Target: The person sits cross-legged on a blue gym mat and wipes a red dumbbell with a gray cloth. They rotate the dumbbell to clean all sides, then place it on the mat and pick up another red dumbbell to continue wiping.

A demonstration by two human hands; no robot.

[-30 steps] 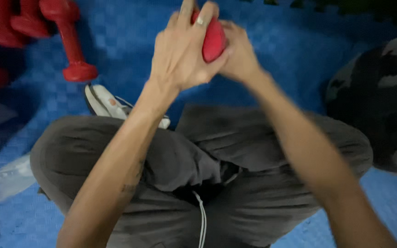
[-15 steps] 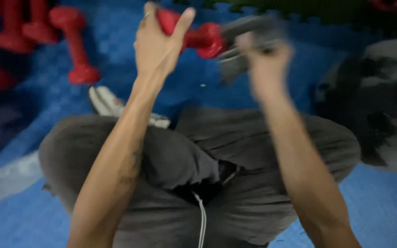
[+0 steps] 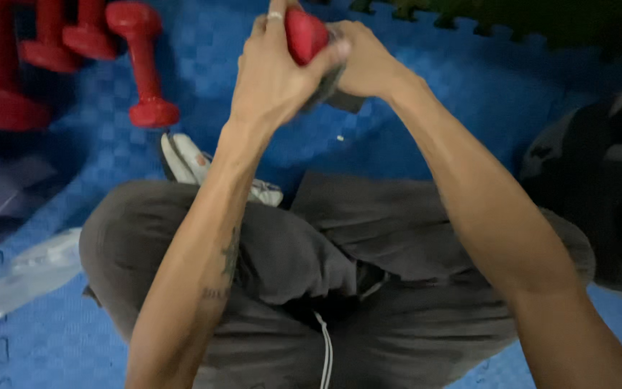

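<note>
You sit cross-legged on the blue floor mat (image 3: 469, 94). Red dumbbells (image 3: 142, 65) stand far left. Your left hand (image 3: 275, 79) wraps a red dumbbell (image 3: 304, 32); your right hand (image 3: 365, 65) presses a grey cloth (image 3: 336, 86) against it.

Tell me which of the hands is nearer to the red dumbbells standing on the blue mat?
Left. The left hand grips a red dumbbell, on the side toward the standing red dumbbells. The right hand is just beyond it, pressing a grey cloth to the held dumbbell.
</note>
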